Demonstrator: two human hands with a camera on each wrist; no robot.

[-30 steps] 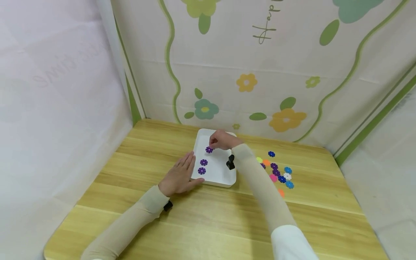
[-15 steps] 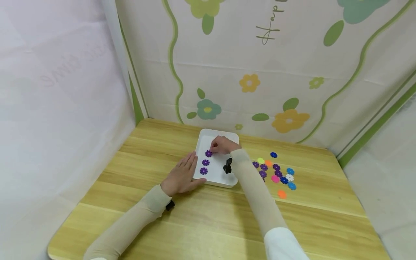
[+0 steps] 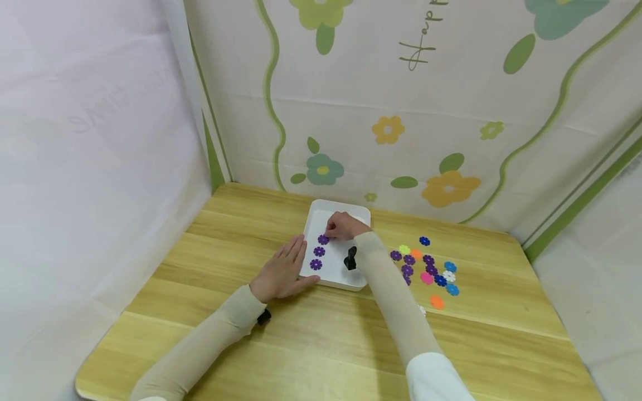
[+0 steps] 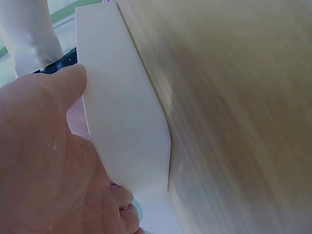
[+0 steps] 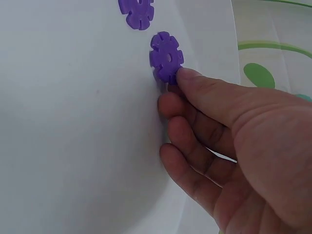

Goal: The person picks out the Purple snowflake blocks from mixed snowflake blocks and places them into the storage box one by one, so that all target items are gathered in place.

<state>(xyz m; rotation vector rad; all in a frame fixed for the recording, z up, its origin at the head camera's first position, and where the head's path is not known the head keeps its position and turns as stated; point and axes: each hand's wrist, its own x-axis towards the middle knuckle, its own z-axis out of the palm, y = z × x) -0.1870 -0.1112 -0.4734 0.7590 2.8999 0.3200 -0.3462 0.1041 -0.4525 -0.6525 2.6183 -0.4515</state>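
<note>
Pinching a purple flower disc (image 5: 166, 56) on the white tray (image 3: 348, 278), right hand (image 3: 343, 225) curled, left hand (image 3: 282, 272) flat against the tray's edge

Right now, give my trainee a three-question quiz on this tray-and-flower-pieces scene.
1. True or false: the left hand rests with straight fingers against the white tray's left edge.
2. How many purple flower pieces lie in the tray in the head view? A) one B) three C) five
3. Fill in: the right hand touches the tray's farthest purple flower piece with its ____.

Key
1. True.
2. B: three in a column; the other two are the middle piece and the nearest piece.
3. Fingertips; the other loose pieces lie on the table to the tray's right.
</note>
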